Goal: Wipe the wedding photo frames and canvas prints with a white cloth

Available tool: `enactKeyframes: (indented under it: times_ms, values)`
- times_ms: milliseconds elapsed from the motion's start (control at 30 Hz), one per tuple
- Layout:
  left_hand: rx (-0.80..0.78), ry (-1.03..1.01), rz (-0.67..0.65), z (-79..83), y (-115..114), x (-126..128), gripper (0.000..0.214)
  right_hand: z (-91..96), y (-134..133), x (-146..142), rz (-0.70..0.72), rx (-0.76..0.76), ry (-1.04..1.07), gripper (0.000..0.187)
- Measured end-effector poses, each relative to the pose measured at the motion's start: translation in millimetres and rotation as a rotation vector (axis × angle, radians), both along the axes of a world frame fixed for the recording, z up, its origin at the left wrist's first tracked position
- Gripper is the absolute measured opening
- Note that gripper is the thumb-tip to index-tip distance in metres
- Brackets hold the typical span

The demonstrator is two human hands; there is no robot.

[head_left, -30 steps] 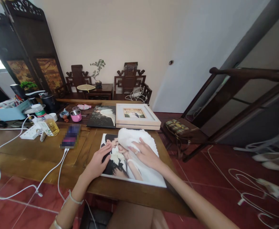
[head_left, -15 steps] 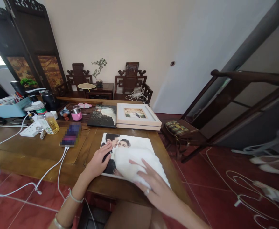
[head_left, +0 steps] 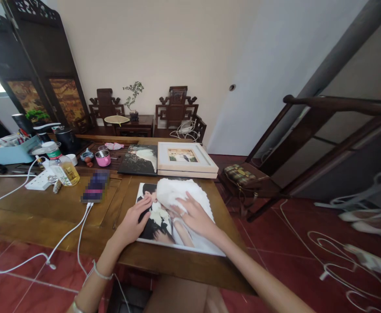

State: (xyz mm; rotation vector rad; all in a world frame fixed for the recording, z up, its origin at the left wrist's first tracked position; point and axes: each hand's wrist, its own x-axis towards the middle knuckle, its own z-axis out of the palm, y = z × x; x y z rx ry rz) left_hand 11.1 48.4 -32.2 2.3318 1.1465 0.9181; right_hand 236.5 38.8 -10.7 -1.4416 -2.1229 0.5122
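One big photo of two people lies flat near the right end of the wooden table, close to the edge where the person sits. A single white cloth covers its upper right part, hiding one of the two printed heads.

Half a second ago that cloth sat lower, over the bottom right of the photo, and both printed heads showed; now it is back up near the far edge, much as it was a second ago. The photo and the steadying hand haven't shifted.

The left hand rests open on the photo's left side, fingers together and slightly bent, pointing away from the person; two bands circle that forearm. The right hand is spread open, palm down on the cloth, its arm reaching in slantwise from the lower right.

Just beyond lie one dark picture and, beside it, one white-framed picture; a seam runs along the frame's side, and I can't tell whether it is a stack. Off to the left I count one phone with cables plugged in, one bottle and one pink cup. Against the wall stand two carved chairs with one potted plant between them.
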Motion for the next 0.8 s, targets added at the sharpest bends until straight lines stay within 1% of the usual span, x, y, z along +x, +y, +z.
enactKeyframes:
  times_ms: [100, 200, 267, 333, 367, 433, 533, 600, 667, 733, 800]
  values:
    - [0.016, -0.007, -0.006, -1.8, 0.6, -0.1, 0.038, 2.3, -47.6, 0.4, 0.078, 0.039, -0.006, 0.031]
    - [0.012, -0.001, 0.0, -2.7, 0.9, -0.4, 0.038, 10.4, -90.0, 2.2, 0.167, 0.012, -0.034, 0.025]
    - [0.003, 0.009, 0.004, -2.7, 1.0, -0.5, 0.038, 13.7, -105.5, 4.7, 0.207, -0.03, -0.054, 0.025]
    - [-0.007, 0.017, 0.006, -2.3, 0.9, -0.5, 0.038, 12.2, -107.2, 8.1, 0.199, -0.072, -0.064, 0.027]
    - [-0.012, 0.02, 0.006, -2.1, 0.8, -0.5, 0.038, 10.1, -102.7, 9.9, 0.174, -0.09, -0.064, 0.03]
    - [-0.016, 0.019, 0.008, -1.6, 0.5, -0.3, 0.038, 5.4, -84.4, 13.0, 0.11, -0.123, -0.054, 0.035]
    - [-0.012, 0.003, 0.007, -1.1, 0.1, 0.0, 0.038, 4.5, -40.9, 14.0, 0.021, -0.172, -0.049, 0.04]
    - [-0.014, -0.006, 0.003, -0.5, -0.3, 0.1, 0.039, 9.4, -9.0, 11.3, 0.013, -0.166, -0.046, 0.041]
    - [-0.024, -0.011, -0.003, 0.5, -1.0, 0.0, 0.039, 15.2, 17.7, 5.8, 0.033, -0.111, -0.032, 0.041]
    - [-0.041, -0.028, -0.005, 2.0, -2.0, -0.4, 0.04, 18.2, 33.5, -1.9, 0.053, -0.055, -0.023, 0.04]
    - [-0.064, -0.073, 0.01, 3.7, -2.9, -1.0, 0.041, 17.2, 34.9, -10.9, 0.057, -0.031, -0.023, 0.037]
